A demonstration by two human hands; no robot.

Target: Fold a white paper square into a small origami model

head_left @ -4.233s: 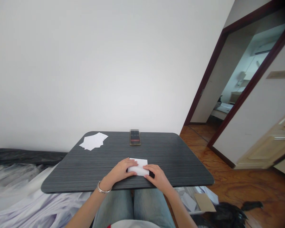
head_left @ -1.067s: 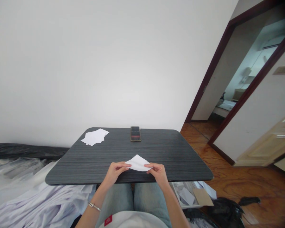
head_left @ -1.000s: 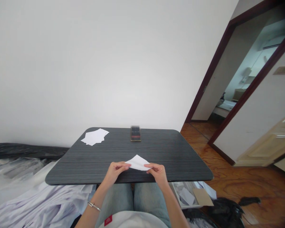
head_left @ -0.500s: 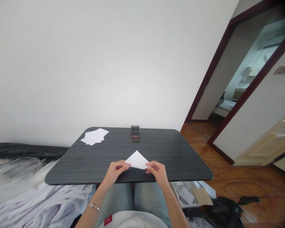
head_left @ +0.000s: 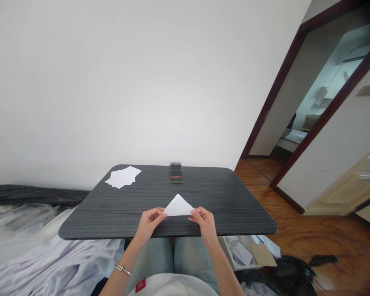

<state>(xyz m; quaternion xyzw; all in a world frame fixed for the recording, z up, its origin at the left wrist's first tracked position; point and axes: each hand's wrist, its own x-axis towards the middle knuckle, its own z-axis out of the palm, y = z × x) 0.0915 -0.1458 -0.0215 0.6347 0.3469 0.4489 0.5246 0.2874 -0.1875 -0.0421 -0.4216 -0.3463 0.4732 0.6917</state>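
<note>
A white paper folded into a triangle (head_left: 178,206) is held over the near part of the dark table (head_left: 135,201), its peak pointing away from me. My left hand (head_left: 151,218) pinches its left corner between thumb and fingers. At the right corner, my right hand (head_left: 202,218) has the paper pinched the same way. The lower edge of the triangle runs straight between both hands.
A loose pile of white paper sheets (head_left: 122,177) lies at the table's back left. A phone (head_left: 176,173) rests at the back middle. Below the table's right side is a box with papers (head_left: 240,253); white cloth (head_left: 58,261) lies at the lower left.
The paper's lower edge, which sagged toward me in the middle, is now straight. Both hands still pinch the corners, and the peak has shifted slightly away from me.
</note>
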